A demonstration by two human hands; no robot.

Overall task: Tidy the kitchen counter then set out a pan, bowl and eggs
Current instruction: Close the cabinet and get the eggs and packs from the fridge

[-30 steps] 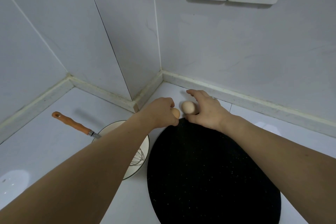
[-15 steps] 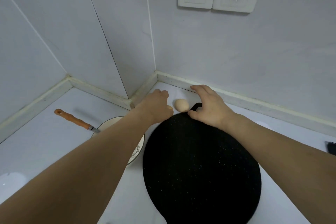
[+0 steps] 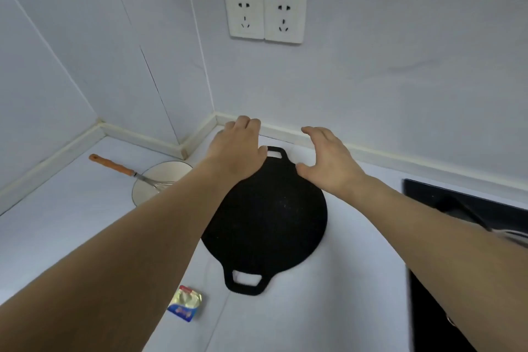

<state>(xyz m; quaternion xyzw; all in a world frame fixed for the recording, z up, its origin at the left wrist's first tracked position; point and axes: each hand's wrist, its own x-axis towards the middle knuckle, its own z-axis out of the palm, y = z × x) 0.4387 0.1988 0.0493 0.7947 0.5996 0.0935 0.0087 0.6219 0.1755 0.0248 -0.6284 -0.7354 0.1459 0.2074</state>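
Note:
A flat black pan (image 3: 268,217) with two loop handles lies on the white counter (image 3: 71,217). Left of it stands a white bowl (image 3: 154,183) with a whisk (image 3: 120,168) in it, its orange handle pointing left. My left hand (image 3: 237,148) hovers over the pan's far edge, fingers relaxed, holding nothing that I can see. My right hand (image 3: 328,160) is beside it, fingers loosely bent, also empty. The eggs are hidden, possibly behind my hands.
A small foil packet (image 3: 185,303) lies on the counter near the pan's front handle. A black hob or sink (image 3: 463,208) sits at the right edge. Two wall sockets (image 3: 265,17) hang above the corner.
Both hands have let go of the eggs and lifted back above the pan's far edge. The view has pulled back and up, so the whole pan and the packet now show.

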